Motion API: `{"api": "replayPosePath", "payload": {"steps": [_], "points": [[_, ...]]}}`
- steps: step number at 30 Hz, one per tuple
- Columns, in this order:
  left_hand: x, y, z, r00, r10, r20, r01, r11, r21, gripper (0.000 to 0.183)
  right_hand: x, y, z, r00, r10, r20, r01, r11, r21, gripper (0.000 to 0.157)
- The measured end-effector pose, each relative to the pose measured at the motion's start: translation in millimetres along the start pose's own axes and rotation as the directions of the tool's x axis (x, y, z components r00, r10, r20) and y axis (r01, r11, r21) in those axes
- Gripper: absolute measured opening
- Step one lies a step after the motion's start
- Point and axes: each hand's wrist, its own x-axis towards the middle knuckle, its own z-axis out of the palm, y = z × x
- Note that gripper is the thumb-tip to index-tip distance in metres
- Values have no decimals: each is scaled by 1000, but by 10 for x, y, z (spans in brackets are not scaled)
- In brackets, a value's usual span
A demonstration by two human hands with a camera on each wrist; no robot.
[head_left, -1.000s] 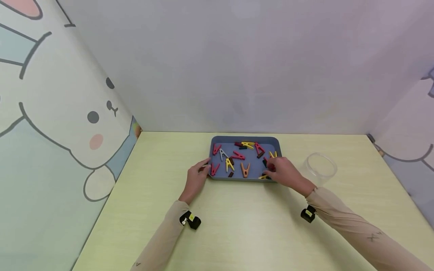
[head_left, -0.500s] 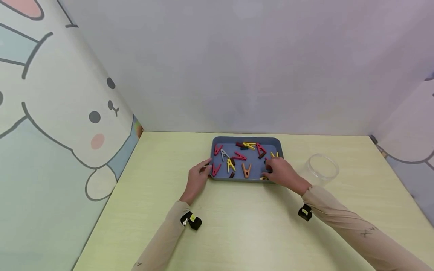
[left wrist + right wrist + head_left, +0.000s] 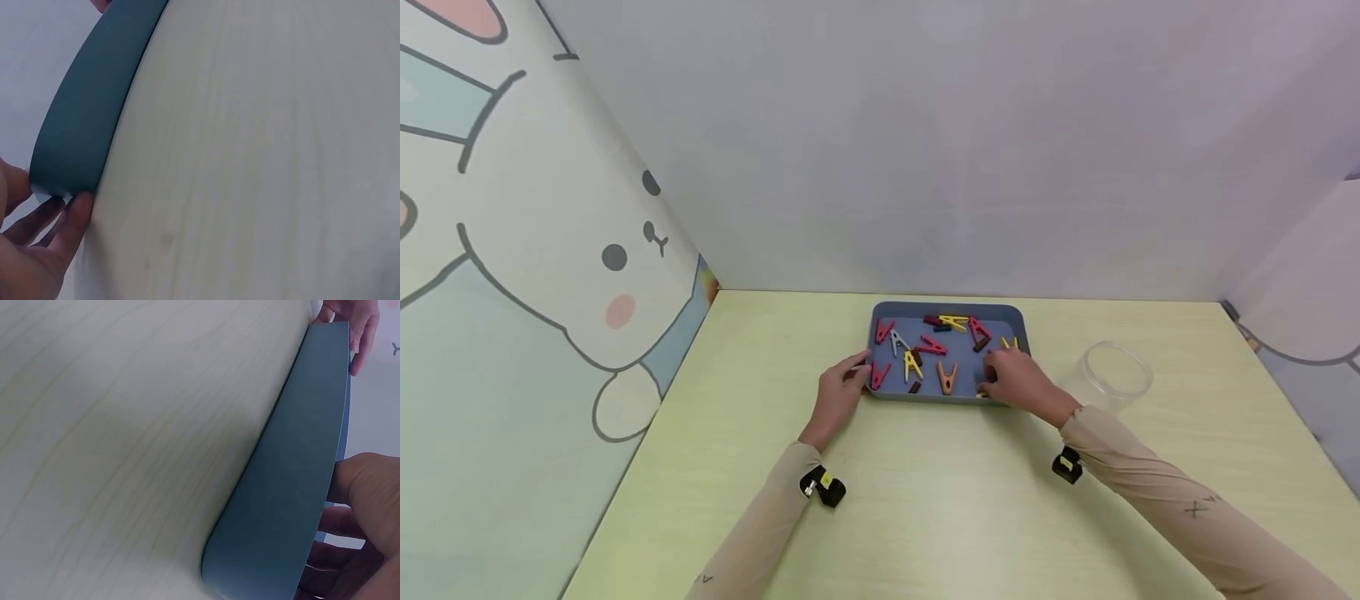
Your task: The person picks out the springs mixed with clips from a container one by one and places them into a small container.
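A shallow blue-grey tray (image 3: 951,398) lies on the table, holding several small plastic clothes pegs, such as an orange peg (image 3: 947,379), a yellow peg (image 3: 912,365), a grey peg (image 3: 898,342) and a red peg (image 3: 880,377). At the tray's front left corner my left hand (image 3: 837,396) grips the wall, with fingertips low on the outside in the left wrist view. My right hand (image 3: 1018,379) reaches over the right end, its thumb and fingers curled down inside among the pegs. The tray wall hides those fingertips in the right wrist view; I cannot tell whether they hold a peg.
Right of the tray stands a clear round container (image 3: 1116,372), its rim just visible. Small dark pieces, such as a brown ridged one (image 3: 914,387), lie among the pegs. A pale wall (image 3: 955,167) rises along the back edge of the wooden table (image 3: 925,500).
My right hand has shifted slightly left inside the tray, and the dark and red bits by its fingers are now mostly covered. My left hand stays at the tray corner.
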Motion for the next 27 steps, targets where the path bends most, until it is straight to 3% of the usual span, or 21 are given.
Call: {"api": "replayPosePath", "payload": {"steps": [8, 18, 27], "points": [[9, -9, -4, 1000, -2, 0, 2, 1000, 5, 33, -7, -17, -18, 1000, -26, -12, 27, 997, 67, 20], [37, -48, -6, 1000, 7, 7, -7, 1000, -7, 32, -63, 30, -24, 994, -48, -101, 58, 993, 101, 13], [30, -45, -10, 1000, 2, 16, -2, 1000, -14, 30, -192, 28, -85, 955, -122, -272, 167, 975, 148, 9]]}}
